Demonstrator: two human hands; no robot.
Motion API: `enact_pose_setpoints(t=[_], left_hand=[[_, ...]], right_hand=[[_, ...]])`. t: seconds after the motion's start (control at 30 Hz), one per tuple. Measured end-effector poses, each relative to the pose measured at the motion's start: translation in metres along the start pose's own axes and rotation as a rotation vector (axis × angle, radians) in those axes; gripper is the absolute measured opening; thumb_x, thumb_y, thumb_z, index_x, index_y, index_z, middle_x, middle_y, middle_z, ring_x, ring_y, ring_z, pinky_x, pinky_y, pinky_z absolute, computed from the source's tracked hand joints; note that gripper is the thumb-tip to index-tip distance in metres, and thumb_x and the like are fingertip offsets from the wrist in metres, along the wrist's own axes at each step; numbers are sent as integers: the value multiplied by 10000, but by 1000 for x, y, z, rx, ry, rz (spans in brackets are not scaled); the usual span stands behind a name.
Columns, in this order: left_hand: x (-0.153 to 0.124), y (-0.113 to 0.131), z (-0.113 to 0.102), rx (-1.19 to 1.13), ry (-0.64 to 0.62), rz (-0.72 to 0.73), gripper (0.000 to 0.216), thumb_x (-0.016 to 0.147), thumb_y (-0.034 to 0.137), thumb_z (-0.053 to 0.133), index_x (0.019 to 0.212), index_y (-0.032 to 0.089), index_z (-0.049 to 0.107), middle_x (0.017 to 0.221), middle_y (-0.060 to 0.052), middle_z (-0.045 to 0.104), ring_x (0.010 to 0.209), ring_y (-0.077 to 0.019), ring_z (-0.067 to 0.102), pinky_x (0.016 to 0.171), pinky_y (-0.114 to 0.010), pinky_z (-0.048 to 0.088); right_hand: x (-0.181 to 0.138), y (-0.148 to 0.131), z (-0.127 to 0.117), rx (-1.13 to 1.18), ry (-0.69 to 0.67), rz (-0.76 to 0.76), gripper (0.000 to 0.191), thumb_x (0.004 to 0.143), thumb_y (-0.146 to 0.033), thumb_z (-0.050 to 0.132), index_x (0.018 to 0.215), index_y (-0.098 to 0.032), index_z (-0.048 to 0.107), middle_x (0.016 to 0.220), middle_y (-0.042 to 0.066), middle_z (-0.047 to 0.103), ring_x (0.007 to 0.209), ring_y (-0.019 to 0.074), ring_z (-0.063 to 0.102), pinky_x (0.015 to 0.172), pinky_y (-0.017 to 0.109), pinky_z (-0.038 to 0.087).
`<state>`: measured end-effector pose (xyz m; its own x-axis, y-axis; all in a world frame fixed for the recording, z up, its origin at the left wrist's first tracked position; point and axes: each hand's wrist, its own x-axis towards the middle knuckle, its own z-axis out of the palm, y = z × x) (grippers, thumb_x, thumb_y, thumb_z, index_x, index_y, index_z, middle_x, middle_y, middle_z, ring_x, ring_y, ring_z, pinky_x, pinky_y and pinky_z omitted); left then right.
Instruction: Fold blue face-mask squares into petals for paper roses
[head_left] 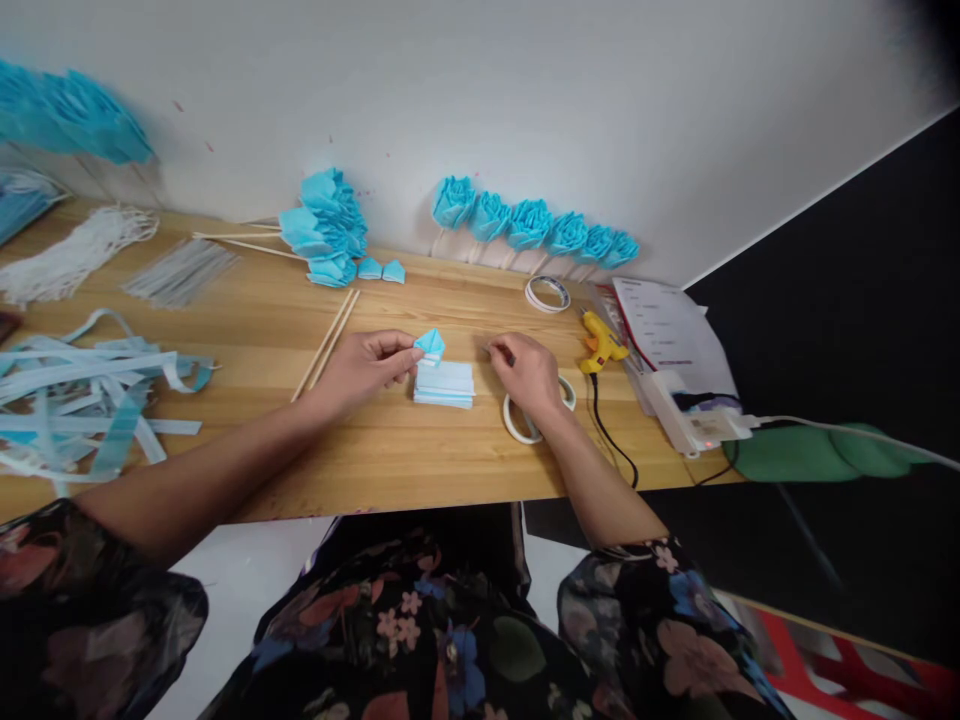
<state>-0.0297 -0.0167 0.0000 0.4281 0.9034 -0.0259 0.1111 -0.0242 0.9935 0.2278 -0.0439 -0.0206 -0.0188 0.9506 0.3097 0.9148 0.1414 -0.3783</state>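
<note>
My left hand [375,362] is closed, pinching a small folded blue petal [430,344] with a pointed top and a white lower part. Just below it lies a stack of pale blue and white rectangular sheets [444,385]. My right hand [528,372] hovers to the right of the stack, thumb and forefinger pressed together; whatever is between them is too small to make out. Beneath my right wrist a roll of white tape [517,428] lies partly hidden. Two folded blue pieces [382,270] like the held one rest farther back.
Several blue flowers on sticks [529,224] lean on the wall, beside a bunch of blue flowers [327,230]. A second tape roll [531,294], a yellow glue gun [601,342], and a power strip [697,425] are right. Sticks [326,343] and cut strips [82,400] lie left.
</note>
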Motion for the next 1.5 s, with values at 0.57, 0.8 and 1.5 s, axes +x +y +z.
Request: enact_pose_setpoints(t=[0.57, 0.8, 1.5], left_hand=[[-4, 9, 1, -46, -112, -60, 236, 851, 341, 627, 703, 159, 655, 619, 3, 617, 545, -80, 518, 532, -194, 398], [-4, 6, 1, -65, -135, -54, 219, 853, 344, 630, 752, 158, 683, 623, 0, 626, 542, -85, 511, 525, -196, 396], [-5, 6, 2, -54, -150, -68, 207, 870, 313, 615, 770, 142, 674, 614, 9, 609, 555, -75, 518, 536, -184, 395]], right_hand=[[-1, -53, -26, 351, 184, -345, 131, 935, -306, 605, 907, -276, 730, 864, 53, 716, 811, 208, 624, 790, 402, 495], [-3, -47, -12, 126, 253, -486, 170, 939, -267, 576, 956, -298, 742, 848, 58, 717, 798, 224, 630, 731, 415, 497], [-1, -49, -7, 91, 399, -698, 204, 914, -125, 614, 1061, -244, 692, 870, 37, 708, 799, 180, 624, 687, 325, 503]])
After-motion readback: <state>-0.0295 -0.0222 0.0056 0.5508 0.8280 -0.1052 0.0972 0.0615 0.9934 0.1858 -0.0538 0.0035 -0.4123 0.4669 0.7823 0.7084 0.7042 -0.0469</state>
